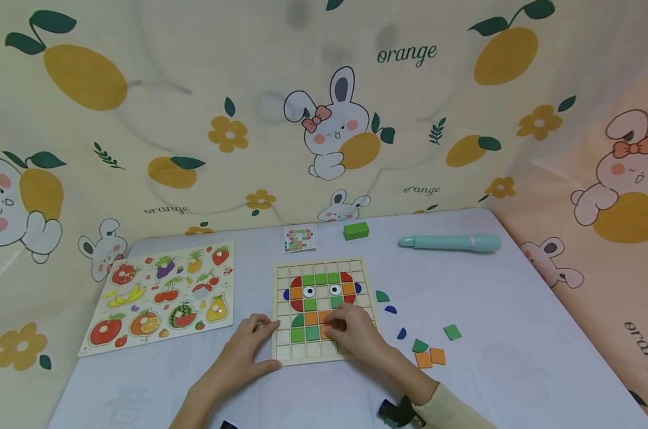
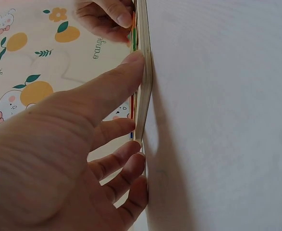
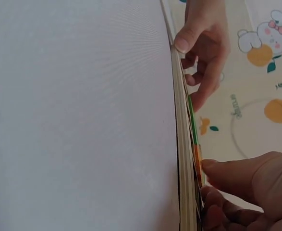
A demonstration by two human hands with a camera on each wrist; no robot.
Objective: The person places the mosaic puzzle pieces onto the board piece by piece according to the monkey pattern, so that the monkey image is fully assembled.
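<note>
A pale wooden grid board (image 1: 287, 354) lies on the white table, with colored tiles set in its cells. My left hand (image 1: 239, 351) rests against the board's left edge; the left wrist view shows its thumb (image 2: 126, 72) touching the rim. Over the board's lower right part is my right hand (image 1: 358, 333), thumb and index finger pinching an orange square tile (image 1: 325, 331) at the grid. In the right wrist view the thumb (image 3: 222, 171) meets orange at the board's surface. Two round eye pieces, red quarter circles and green squares make up a pattern above; the hand covers some cells.
Loose green, blue and orange tiles (image 1: 438, 356) lie right of the board. Behind it stand a small pattern card (image 1: 299, 239) and a green block (image 1: 355, 231). A teal pen-like stick (image 1: 449, 242) lies back right, a fruit puzzle board (image 1: 142, 301) left.
</note>
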